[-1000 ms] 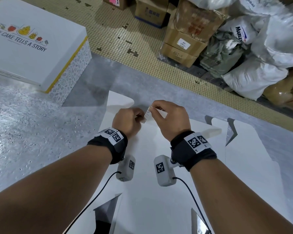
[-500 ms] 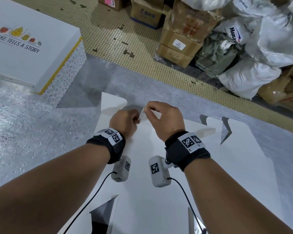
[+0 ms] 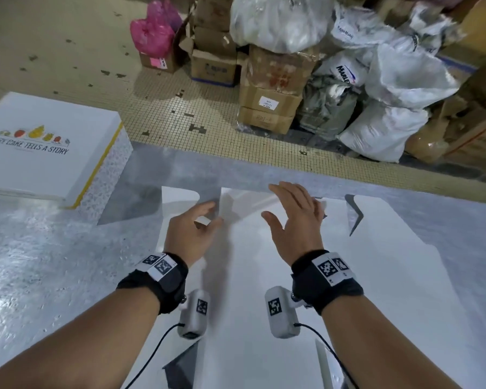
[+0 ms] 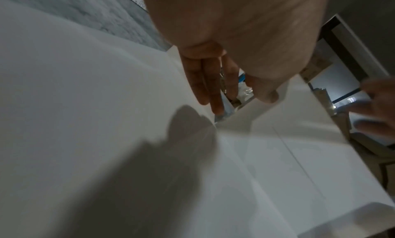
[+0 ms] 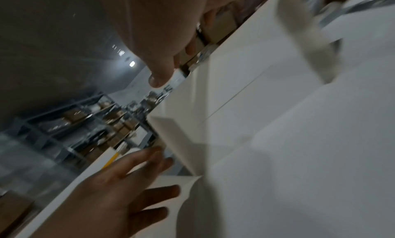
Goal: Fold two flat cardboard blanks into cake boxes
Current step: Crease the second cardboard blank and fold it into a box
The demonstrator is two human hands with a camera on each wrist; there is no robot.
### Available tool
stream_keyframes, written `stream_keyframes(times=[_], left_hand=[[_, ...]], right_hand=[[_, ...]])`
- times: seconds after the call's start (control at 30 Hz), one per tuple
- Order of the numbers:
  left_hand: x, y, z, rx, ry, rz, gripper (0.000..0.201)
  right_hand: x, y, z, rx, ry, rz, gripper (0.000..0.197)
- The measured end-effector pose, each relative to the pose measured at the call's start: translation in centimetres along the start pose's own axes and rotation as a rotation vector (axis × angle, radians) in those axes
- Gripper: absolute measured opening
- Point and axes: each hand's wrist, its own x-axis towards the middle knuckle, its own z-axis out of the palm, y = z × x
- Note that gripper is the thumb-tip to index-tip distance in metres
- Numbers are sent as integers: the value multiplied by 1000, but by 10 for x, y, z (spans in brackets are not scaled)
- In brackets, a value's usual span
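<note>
A large white cardboard blank (image 3: 250,276) lies flat on the silver table (image 3: 40,262) in front of me. Its far flap (image 3: 244,197) is tilted up a little, and a small corner tab (image 3: 205,220) stands raised beside my left thumb. My left hand (image 3: 212,213) hovers over the blank's far left corner with straight fingers and holds nothing. My right hand (image 3: 270,200) is spread over the far flap's right end, also empty. The wrist views show the same: left hand (image 4: 235,93) and right hand (image 5: 175,62) over the white blank (image 5: 299,140).
A finished white cake box (image 3: 48,153) with a yellow edge stands at the table's far left. Beyond the table's far edge, the tiled floor holds stacked brown cartons (image 3: 270,102), white sacks (image 3: 390,80) and a pink bag (image 3: 152,32).
Both hands were pinching a small tab together at the blank's far edge. They have let go, opened and moved apart. My view has tilted up.
</note>
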Motion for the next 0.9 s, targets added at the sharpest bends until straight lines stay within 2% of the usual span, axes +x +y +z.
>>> stream_keyframes(times=[0.1,0.2,0.33,0.4,0.47,0.57,0.67,0.77,0.9], left_hand=[[6,14,2,2,40,29,16],[7,22,3,72,87,29,9],[-16,23,14,149,61,51,9],[-33,21,27,193,-12,94,13],[-49,17,44,205,-120,155,19],[-73,17,73,287,-358,252,27],[-99,26,105,390,-562,207,40],[-127,38,133,537,-664,135,58],[-158,50,162,665,-786,125,73]], right_hand=[[-30,30,-20,28,78,141,49],[-72,73,-32,48,44,288,46],[-136,127,-44,-64,-136,505,46],[-163,151,-50,-118,-280,601,49],[-182,172,-55,-63,-358,638,55],[-197,199,-61,-27,-401,535,65],[-199,211,-73,-15,-512,441,68],[-200,225,-89,-14,-609,311,64],[-202,242,-100,-62,-701,109,62]])
